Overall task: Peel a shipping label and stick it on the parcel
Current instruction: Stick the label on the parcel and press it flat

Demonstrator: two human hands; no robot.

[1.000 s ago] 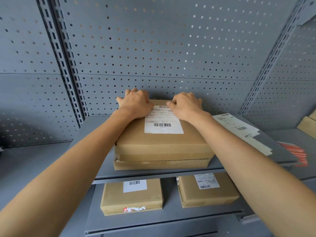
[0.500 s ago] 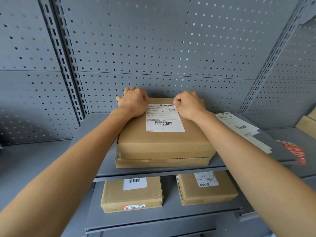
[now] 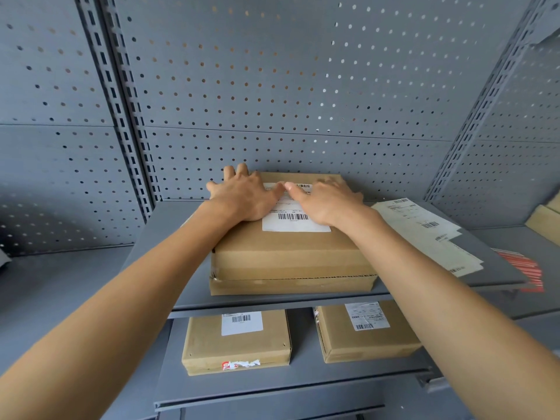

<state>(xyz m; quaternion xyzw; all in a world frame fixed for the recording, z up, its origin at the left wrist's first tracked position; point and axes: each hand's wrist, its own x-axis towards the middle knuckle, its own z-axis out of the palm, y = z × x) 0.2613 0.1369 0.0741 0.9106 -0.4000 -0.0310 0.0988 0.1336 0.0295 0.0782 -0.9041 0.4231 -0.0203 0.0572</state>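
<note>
The shipping label lies flat on top of the parcel, which sits on the shelf. A moment ago both hands were curled at the far edge, at 12 o'clock. Now the left hand and right hand have spread flat and press the label. Neither grip holds anything. The sticking looks almost done.

Grey pegboard back wall is sitting tight behind the brown cardboard parcel, white label sheets are crowding its right (left side's lying open, bare grey shelf).
</note>
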